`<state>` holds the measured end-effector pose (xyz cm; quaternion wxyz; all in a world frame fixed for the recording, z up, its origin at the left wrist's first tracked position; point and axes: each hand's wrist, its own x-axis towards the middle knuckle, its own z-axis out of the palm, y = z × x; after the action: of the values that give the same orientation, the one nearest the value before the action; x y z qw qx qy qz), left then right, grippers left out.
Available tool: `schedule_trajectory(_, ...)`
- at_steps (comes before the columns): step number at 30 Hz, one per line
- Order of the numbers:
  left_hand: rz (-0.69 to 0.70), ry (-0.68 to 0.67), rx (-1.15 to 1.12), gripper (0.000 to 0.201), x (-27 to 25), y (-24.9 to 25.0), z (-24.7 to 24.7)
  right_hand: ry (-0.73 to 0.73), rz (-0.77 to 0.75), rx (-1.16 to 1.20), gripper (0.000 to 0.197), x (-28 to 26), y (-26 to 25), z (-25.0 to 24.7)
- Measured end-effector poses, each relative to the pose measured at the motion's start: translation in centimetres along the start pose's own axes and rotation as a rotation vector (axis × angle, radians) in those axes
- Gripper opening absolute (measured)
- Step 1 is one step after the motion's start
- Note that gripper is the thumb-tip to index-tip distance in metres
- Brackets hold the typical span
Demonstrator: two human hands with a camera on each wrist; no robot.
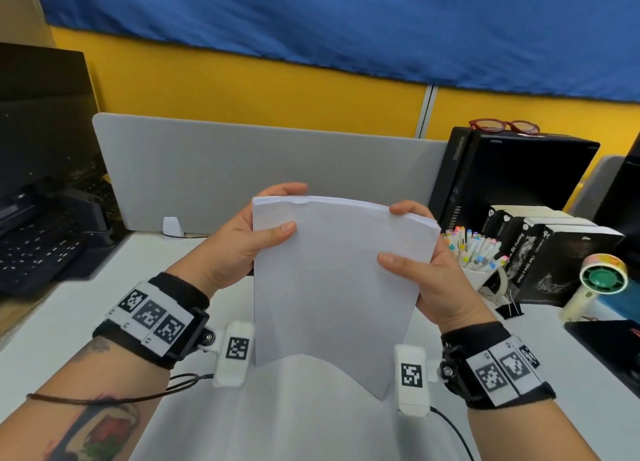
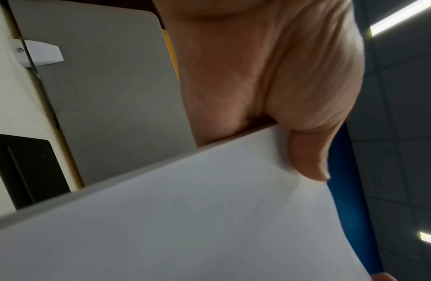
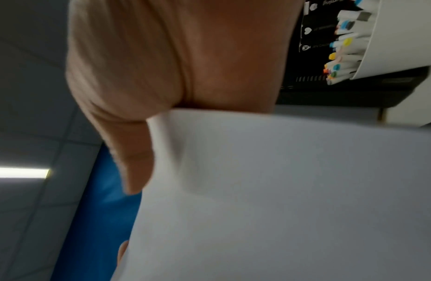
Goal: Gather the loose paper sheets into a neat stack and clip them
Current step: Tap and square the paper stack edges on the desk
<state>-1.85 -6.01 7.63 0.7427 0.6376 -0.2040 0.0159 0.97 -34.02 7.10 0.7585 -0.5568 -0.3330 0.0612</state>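
The paper stack (image 3: 282, 199) is gripped at its edge by the right hand (image 3: 161, 66), the thumb (image 3: 135, 161) being pressed on the near sheet. A white cup of markers (image 3: 397, 38) is seen at the upper right, against black boxes (image 3: 315, 47).

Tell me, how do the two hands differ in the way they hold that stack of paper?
The left hand grips the paper stack near its top left corner, while the right hand grips the right edge lower down. The left thumb lies close to the top edge; the right thumb presses nearer the middle. Both pinch the stack with thumb in front and fingers behind, holding it upright above the desk.
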Motion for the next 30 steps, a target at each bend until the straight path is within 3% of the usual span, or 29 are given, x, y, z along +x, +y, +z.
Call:
schedule_trajectory(2,-0.019,-0.042,-0.055,0.05,-0.2,-0.3,0.1,0.062,-0.017,-0.059,0.046,0.0,0.1,0.3)
schedule_trajectory(4,-0.014,-0.044,-0.09,0.032,-0.3,-0.2,0.5,0.106,-0.034,-0.072,0.042,-0.1,0.2,0.5)
schedule_trajectory(11,-0.011,-0.128,-0.11,0.045,-0.4,0.3,0.1,0.027,-0.009,-0.017,0.056,-0.2,-0.1,0.3)
schedule_trajectory(15,-0.019,-0.059,-0.102,0.042,0.1,0.2,0.8,0.14,-0.014,-0.019,0.043,0.2,0.0,0.8)
schedule_trajectory(17,0.017,0.007,-0.078,0.028,0.4,0.7,1.6,0.186,-0.061,-0.07,0.042,0.5,-0.2,1.1)
schedule_trajectory(22,0.16,0.028,-0.043,0.028,0.8,2.9,2.2,0.157,-0.21,-0.131,0.042,0.9,-2.4,1.1)
schedule_trajectory(26,0.082,-0.011,-0.052,0.044,-0.2,0.3,1.9,0.172,-0.122,-0.099,0.054,-0.2,-0.3,0.4)
schedule_trajectory(30,0.037,0.042,-0.048,0.03,0.2,0.2,2.1,0.19,-0.055,-0.116,0.044,-0.1,-0.3,0.8)
